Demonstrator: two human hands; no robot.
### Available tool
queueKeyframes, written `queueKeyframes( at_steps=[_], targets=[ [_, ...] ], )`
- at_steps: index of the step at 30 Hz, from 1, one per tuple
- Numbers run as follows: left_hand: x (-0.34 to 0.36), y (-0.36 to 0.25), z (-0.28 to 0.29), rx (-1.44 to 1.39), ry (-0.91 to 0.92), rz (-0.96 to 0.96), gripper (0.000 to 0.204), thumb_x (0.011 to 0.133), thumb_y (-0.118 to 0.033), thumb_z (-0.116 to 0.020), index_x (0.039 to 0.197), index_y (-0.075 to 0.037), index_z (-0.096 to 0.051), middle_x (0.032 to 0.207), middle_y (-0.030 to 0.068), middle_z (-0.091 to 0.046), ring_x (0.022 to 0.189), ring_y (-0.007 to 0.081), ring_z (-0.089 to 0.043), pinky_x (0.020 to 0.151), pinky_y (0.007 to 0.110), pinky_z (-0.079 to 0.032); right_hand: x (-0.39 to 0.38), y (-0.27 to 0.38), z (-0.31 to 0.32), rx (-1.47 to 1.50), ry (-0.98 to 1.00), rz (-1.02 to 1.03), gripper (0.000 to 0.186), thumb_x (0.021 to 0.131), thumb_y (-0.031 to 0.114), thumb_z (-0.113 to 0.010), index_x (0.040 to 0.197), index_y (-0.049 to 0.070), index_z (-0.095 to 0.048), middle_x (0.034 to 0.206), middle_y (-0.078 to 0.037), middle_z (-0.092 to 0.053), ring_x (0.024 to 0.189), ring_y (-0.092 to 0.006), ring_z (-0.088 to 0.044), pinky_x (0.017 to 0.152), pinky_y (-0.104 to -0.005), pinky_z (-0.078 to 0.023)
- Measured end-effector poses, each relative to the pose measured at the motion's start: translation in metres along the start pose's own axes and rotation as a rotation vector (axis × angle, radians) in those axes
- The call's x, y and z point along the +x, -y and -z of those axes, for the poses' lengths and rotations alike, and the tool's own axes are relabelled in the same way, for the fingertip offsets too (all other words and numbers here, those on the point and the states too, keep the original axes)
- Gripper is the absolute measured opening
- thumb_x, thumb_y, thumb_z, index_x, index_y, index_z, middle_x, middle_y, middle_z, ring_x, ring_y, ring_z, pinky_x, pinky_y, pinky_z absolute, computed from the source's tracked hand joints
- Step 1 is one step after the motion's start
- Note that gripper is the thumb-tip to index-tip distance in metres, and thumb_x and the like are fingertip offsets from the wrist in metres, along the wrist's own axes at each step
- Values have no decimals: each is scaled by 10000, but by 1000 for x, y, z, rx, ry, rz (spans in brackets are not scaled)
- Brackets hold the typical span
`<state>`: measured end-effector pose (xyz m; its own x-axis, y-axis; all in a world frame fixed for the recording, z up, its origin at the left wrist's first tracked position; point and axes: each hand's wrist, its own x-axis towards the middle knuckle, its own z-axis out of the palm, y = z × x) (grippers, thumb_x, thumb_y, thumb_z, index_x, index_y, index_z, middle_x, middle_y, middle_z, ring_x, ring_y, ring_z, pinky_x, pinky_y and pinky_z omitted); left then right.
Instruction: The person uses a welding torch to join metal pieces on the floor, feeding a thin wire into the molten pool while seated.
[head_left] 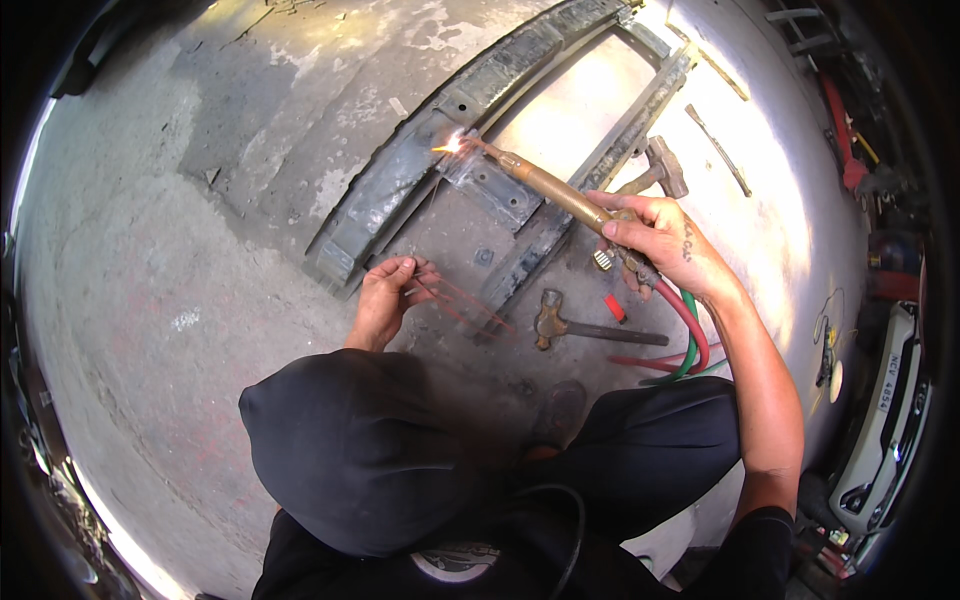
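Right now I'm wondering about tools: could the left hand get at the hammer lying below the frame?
Probably yes. The hammer lies on bare floor just right of the left hand, nothing between them, but that hand already holds thin rods.

Plate: a white rectangular number plate (pixel 884 385) with dark characters, on the white car's (pixel 880 440) bumper at the right edge.
Packages, screens: none visible.

Left of the curved metal frame (pixel 420 170) the concrete floor (pixel 150 300) lies open, with wide room to pass. On its right side the way is crowded: a hammer (pixel 575 325) lies just below it, another hammer (pixel 660 170) beside its far rail, and red and green hoses (pixel 690 340) trail across the floor (near the person's knee). A thin rod (pixel 718 150) lies farther right.
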<state>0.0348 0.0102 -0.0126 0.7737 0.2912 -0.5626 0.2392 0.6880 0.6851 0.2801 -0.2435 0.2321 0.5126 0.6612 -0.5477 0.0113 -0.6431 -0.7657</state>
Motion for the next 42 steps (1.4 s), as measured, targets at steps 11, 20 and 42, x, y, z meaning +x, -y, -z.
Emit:
queueKeyframes(
  at_steps=[11, 20, 42],
  targets=[
    [2, -1, -1, 6, -5, -3, 255, 1081, -204, -557, 1143, 15, -672, 1112, 165, -748, 947, 243, -745, 857, 401, -627, 0, -2, 0, -12, -2, 9, 586, 970, 262, -644, 1475, -21, -555, 838, -66, -685, 654, -110, -645, 728, -282, -506],
    [1, -3, -3, 10, -10, 0, 260, 1085, -209, -548, 1142, 12, -674, 1116, 165, -747, 941, 239, -743, 855, 398, -624, -1, 0, 0, 5, 10, 3, 571, 979, 246, -639, 1482, -11, -551, 862, -74, -694, 620, -117, -659, 676, -281, -525],
    [3, -1, -1, -12, -1, -9, 260, 1079, -211, -563, 1147, 18, -668, 1122, 170, -743, 967, 255, -745, 864, 413, -630, -1, 2, -2, 6, 14, -24, 564, 981, 237, -633, 1479, -13, -551, 802, -63, -683, 624, -114, -647, 667, -276, -511]
  ],
)
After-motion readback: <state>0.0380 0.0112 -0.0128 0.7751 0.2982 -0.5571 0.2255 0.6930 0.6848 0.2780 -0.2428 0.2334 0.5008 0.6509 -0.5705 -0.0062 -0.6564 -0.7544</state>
